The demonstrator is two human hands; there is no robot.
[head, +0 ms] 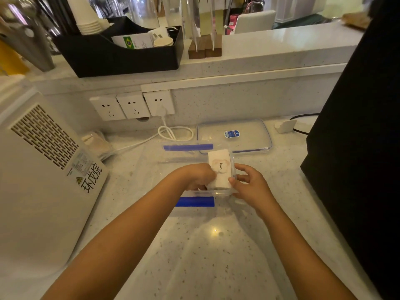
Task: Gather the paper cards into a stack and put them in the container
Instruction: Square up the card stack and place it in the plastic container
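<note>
A stack of white paper cards (221, 169), the top one printed with "love.", sits inside the right end of a clear plastic container (184, 156) that has blue clips on its near and far sides. My left hand (198, 177) is inside the container, fingers pinching the left edge of the stack. My right hand (249, 187) grips the container's right wall, thumb against the near corner by the cards. The container's clear lid (249, 135) with a blue seal lies flat just behind it.
A white appliance (43, 169) stands at the left. A tall black object (357, 148) fills the right side. Wall sockets (132, 105) and a coiled white cable (175, 133) sit behind the container. A black tray (121, 57) rests on the raised ledge.
</note>
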